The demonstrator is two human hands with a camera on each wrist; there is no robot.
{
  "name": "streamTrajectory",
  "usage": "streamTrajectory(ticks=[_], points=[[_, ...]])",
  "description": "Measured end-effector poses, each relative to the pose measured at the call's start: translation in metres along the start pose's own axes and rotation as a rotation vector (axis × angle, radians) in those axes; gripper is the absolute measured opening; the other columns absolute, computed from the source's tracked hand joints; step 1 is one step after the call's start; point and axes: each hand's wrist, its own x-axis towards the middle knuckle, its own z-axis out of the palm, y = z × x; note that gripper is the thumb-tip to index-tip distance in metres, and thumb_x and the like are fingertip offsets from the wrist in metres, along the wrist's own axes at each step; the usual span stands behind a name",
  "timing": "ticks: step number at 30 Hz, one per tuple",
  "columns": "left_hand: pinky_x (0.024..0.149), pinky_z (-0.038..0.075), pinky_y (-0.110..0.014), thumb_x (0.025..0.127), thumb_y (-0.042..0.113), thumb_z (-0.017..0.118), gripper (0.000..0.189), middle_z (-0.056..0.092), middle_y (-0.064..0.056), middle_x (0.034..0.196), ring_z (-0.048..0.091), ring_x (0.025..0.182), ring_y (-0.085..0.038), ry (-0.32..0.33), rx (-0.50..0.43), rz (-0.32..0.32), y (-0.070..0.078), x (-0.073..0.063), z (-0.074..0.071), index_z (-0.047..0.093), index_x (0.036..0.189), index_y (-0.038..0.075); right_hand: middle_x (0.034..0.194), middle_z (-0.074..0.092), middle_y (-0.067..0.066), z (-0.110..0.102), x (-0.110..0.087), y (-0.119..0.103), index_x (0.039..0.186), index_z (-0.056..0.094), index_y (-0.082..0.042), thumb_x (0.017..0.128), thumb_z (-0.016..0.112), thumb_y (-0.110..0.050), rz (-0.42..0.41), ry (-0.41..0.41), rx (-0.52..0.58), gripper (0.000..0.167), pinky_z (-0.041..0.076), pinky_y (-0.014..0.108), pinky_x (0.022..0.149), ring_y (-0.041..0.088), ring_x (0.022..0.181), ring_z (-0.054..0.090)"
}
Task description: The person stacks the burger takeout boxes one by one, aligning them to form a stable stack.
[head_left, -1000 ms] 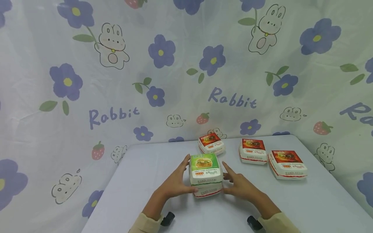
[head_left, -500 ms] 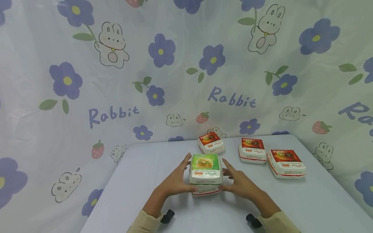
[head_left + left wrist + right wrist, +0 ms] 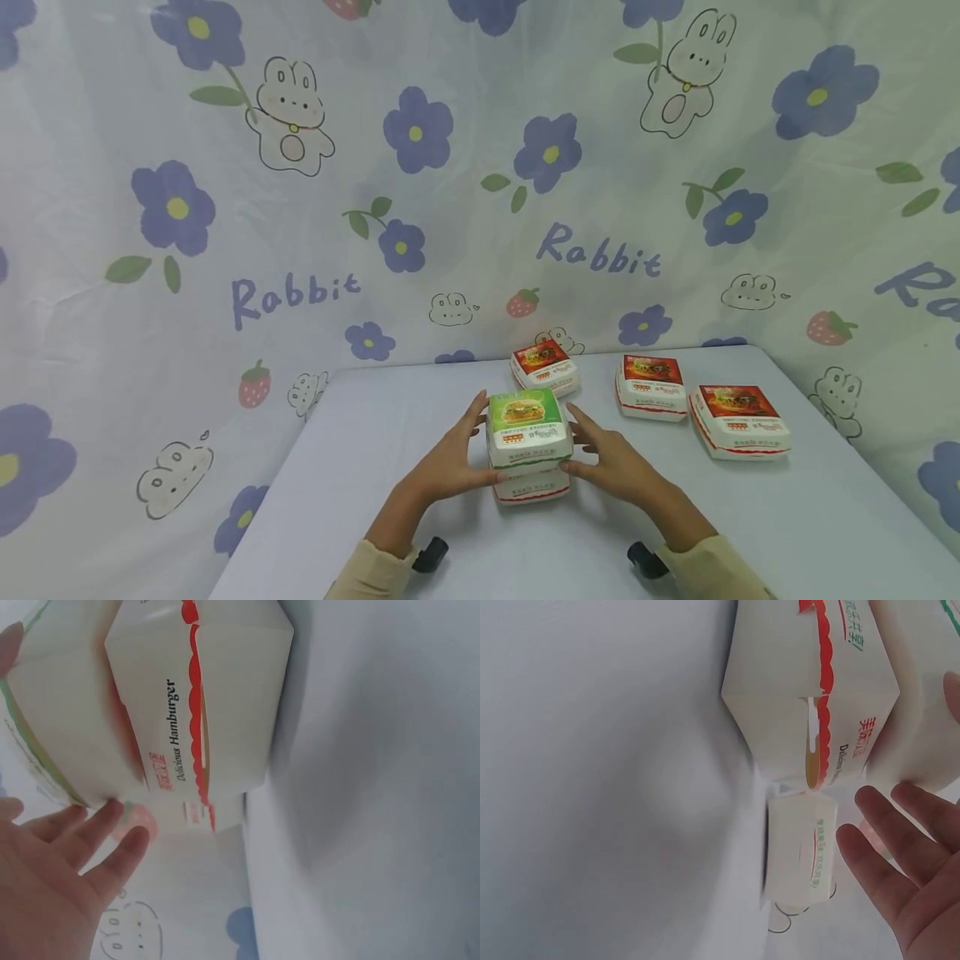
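A white hamburger box with a green burger-print lid is between my hands, over a red-trimmed hamburger box on the table. My left hand holds its left side, thumb at the lower front corner and fingers along the side. On the right side, my right hand holds it the same way. In the left wrist view the green-trimmed box leans away from the lower box, part of whose red top shows between them. The right wrist view shows my right fingers beside both boxes.
Three more hamburger boxes with red lids stand farther back: one behind the stack, one to its right and another at far right. The white table backs onto a rabbit-and-flower cloth.
Both hands have raised the green-lidded box slightly, its front lifting and shifting a little. More of the red-trimmed box beneath shows. The other boxes stay put.
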Motion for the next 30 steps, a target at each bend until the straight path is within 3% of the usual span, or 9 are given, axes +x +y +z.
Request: streamTrajectory(ticks=[7,12,19,26,30], points=[[0.104,0.037,-0.057,0.067,0.065,0.078,0.121,0.019,0.005,0.160,0.039,0.135,-0.030,0.003,-0.001,-0.013,0.0002,-0.0034,0.0014,-0.001,0.155,0.039,0.140,0.053,0.004,0.0037,-0.0025,0.0023,0.157,0.016,-0.026,0.079,0.076,-0.049,0.016,-0.014,0.008,0.101,0.046,0.055,0.096,0.031,0.120,0.056],[0.103,0.038,-0.057,0.067,0.065,0.078,0.121,0.020,0.005,0.160,0.040,0.134,-0.030,0.010,0.015,-0.005,0.0013,-0.0038,0.0011,0.000,0.155,0.038,0.139,0.054,0.004,0.0043,-0.0033,0.0036,0.157,0.016,-0.027,0.080,0.076,-0.047,0.004,0.002,0.001,0.100,0.046,0.053,0.096,0.029,0.119,0.057],[0.103,0.037,-0.058,0.065,0.067,0.078,0.121,0.019,0.009,0.159,0.039,0.135,-0.029,0.014,0.016,-0.016,0.0013,-0.0044,0.0019,0.000,0.154,0.042,0.135,0.058,0.006,0.0047,-0.0038,0.0053,0.157,0.018,-0.022,0.077,0.078,-0.049,0.033,-0.003,0.014,0.103,0.045,0.059,0.094,0.034,0.118,0.057],[0.102,0.036,-0.062,0.061,0.067,0.080,0.125,0.016,0.010,0.160,0.039,0.136,-0.029,0.007,-0.003,-0.037,-0.0032,-0.0057,0.0049,-0.001,0.154,0.043,0.133,0.058,0.012,0.0071,-0.0028,0.0053,0.158,0.015,-0.026,0.072,0.084,-0.042,0.062,-0.021,0.044,0.111,0.044,0.061,0.094,0.039,0.117,0.056],[0.103,0.034,-0.062,0.058,0.063,0.085,0.133,0.014,0.011,0.160,0.038,0.137,-0.028,-0.014,-0.019,-0.053,-0.0042,-0.0058,0.0066,-0.006,0.152,0.044,0.138,0.054,0.014,0.0085,-0.0028,0.0049,0.158,0.010,-0.028,0.070,0.086,-0.040,0.053,-0.040,0.068,0.117,0.043,0.059,0.096,0.032,0.116,0.059]])
